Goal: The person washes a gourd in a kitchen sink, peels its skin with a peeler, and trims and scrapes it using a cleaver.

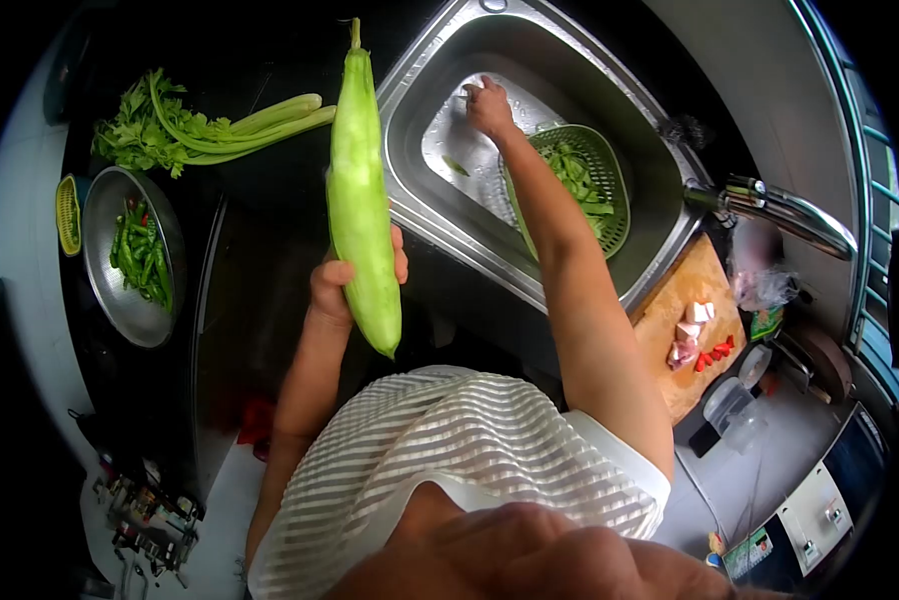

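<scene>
My left hand (332, 285) is closed round the lower part of a long light-green gourd (360, 180), which stands almost upright with its stem at the top. Down in the steel sink (440, 45), my right hand (489, 108) is near the wet bottom, its fingers curled together. A small shiny bit shows at those fingertips, too small to name. Beneath my right forearm sits a green colander (618, 195) with cut green vegetable pieces (575, 180) in it. One green scrap (456, 166) lies on the sink bottom.
Celery (210, 135) lies left of the gourd. A metal bowl (115, 300) holds green and red chillies, beside a yellow basket (69, 215). At right are a tap (790, 212) and a wooden board (670, 285) with meat (688, 335) and red pepper pieces (715, 353).
</scene>
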`<move>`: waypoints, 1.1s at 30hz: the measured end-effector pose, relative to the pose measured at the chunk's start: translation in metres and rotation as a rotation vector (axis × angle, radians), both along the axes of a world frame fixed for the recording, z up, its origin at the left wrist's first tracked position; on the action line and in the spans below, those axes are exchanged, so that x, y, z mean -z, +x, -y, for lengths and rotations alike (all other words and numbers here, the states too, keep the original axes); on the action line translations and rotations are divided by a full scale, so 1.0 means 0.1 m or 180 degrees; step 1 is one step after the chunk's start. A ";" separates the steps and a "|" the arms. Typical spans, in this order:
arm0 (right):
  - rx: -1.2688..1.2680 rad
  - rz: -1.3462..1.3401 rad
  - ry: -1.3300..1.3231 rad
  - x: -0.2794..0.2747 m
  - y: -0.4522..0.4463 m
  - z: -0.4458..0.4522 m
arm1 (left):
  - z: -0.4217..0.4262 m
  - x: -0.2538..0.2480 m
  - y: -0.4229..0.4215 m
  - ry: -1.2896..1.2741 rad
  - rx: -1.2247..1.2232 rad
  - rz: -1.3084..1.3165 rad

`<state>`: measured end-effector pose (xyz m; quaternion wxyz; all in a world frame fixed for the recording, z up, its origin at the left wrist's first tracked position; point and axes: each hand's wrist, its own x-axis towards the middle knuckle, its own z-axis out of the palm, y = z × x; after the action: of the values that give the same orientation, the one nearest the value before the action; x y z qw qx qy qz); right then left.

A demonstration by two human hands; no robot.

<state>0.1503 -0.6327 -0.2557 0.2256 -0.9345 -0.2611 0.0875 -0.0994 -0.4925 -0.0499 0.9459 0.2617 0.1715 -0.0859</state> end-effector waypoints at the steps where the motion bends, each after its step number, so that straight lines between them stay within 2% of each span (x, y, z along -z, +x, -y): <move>1: 0.0189 -0.0408 -0.0237 0.07 0.00 -0.05 | -0.03 0.01 0.02 0.0026 0.0019 -0.0023; 3: 0.0085 -0.0345 -0.0401 0.06 -0.39 -0.04 | -0.08 0.02 0.02 0.0065 -0.0048 0.0068; 5: -0.0606 -0.0695 -0.0849 0.01 -0.83 0.06 | -0.13 0.02 0.02 0.0053 -0.0078 0.0032; 7: -0.1016 -0.0535 -0.0384 0.08 -1.19 0.24 | -0.18 0.04 0.01 0.0028 -0.0041 0.0075; 8: -0.0978 -0.0643 -0.0401 0.16 -1.23 0.30 | -0.19 0.04 0.01 0.0007 -0.0037 0.0090; 13: -0.0705 -0.0859 -0.0551 0.08 -1.08 0.29 | -0.18 0.01 0.05 0.0087 -0.0053 0.0108; 15: -0.0183 -0.0962 0.0262 -0.07 -1.10 0.23 | -0.22 -0.06 0.02 0.0143 -0.0048 0.0098; 16: 0.0145 -0.1117 0.0874 -0.47 -1.10 0.28 | -0.27 -0.08 0.02 0.0157 -0.0084 0.0162; 17: 0.0451 -0.0858 0.1296 -0.79 -1.08 0.38 | -0.30 -0.07 -0.01 0.0164 -0.0133 0.0259; 18: 0.0493 -0.0129 0.1535 -0.91 -1.03 0.58 | -0.37 -0.07 -0.04 0.0275 -0.0077 0.0278; 19: 0.0891 0.0010 0.1551 -1.14 -0.98 0.77 | -0.40 -0.07 -0.05 0.0313 -0.0104 0.0278; 21: 0.0576 0.0112 0.0016 -1.10 -0.87 1.23 | -0.47 -0.10 -0.07 0.0333 -0.0145 0.0325; 22: 0.0337 0.0416 -0.0894 -1.08 -0.92 1.38 | -0.49 -0.11 -0.07 0.0088 -0.0209 0.0264; 24: 0.0108 0.0859 -0.0933 -0.94 -0.94 1.36 | -0.51 -0.12 -0.05 0.0245 -0.0159 0.0336; 26: 0.0315 -0.0537 0.0802 -1.23 -0.97 0.74 | -0.48 -0.15 -0.10 0.0332 -0.0197 0.0334; 27: 0.0444 -0.0873 0.1575 -1.33 -1.09 0.32 | -0.49 -0.17 -0.08 0.0324 -0.0230 0.0322; 28: 0.0302 -0.0923 0.1731 -1.49 -1.18 -0.06 | -0.49 -0.19 -0.09 0.0328 -0.0235 0.0337; 30: 0.0061 -0.0607 0.1178 -1.50 -1.22 -0.60 | -0.50 -0.24 -0.15 0.0334 -0.0264 0.0363; 31: 0.0055 -0.0531 0.0986 -1.43 -1.22 -0.75 | -0.50 -0.26 -0.18 0.0319 -0.0266 0.0374; 33: -0.0034 -0.0391 0.1183 -1.03 -1.18 -0.77 | -0.52 -0.29 -0.25 0.0224 -0.0292 0.0440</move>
<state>0.0321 -0.5561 -0.1522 0.4093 -0.8683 -0.2634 0.0959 -0.1243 -0.4403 -0.0207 0.9487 0.2918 0.1206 -0.0181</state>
